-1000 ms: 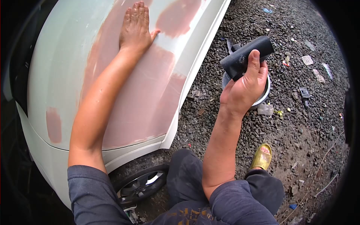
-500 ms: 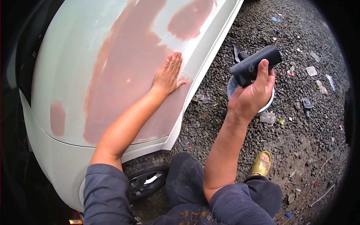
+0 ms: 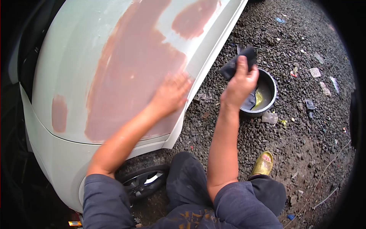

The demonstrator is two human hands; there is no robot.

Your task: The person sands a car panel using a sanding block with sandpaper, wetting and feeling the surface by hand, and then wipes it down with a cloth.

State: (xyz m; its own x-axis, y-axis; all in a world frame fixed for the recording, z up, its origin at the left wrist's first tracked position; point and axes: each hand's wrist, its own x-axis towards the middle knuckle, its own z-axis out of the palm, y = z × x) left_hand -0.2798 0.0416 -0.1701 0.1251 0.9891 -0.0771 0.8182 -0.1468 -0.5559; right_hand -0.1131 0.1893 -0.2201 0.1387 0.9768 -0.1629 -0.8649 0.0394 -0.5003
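Observation:
My left hand [image 3: 171,93] is motion-blurred and lies flat, fingers stretched out, on a pinkish-brown patch [image 3: 126,87] of the car's pale body panel [image 3: 72,72], near its right edge. In my right hand [image 3: 241,87] is a black sanding block [image 3: 230,70], apparently wrapped in dark sandpaper, thumb on top and fingers underneath. It is held off the panel, up and to the left of a bucket [image 3: 273,95]. Cloudy water fills the bucket, along with a yellow-green item [image 3: 259,98] and a dark item. My right wrist hides part of the bucket's left side.
A car wheel [image 3: 146,183] sits below the panel, beside my knee. Dark gravel [image 3: 305,126] covers the ground, scattered with plastic scraps [image 3: 270,117] and a thin wire [image 3: 324,170]. My foot in a yellow-green slipper [image 3: 263,163] rests on the right.
My right hand has moved left with the sanding block, uncovering more of the bucket. My left hand has slid slightly down the panel, still flat on the pinkish-brown patch.

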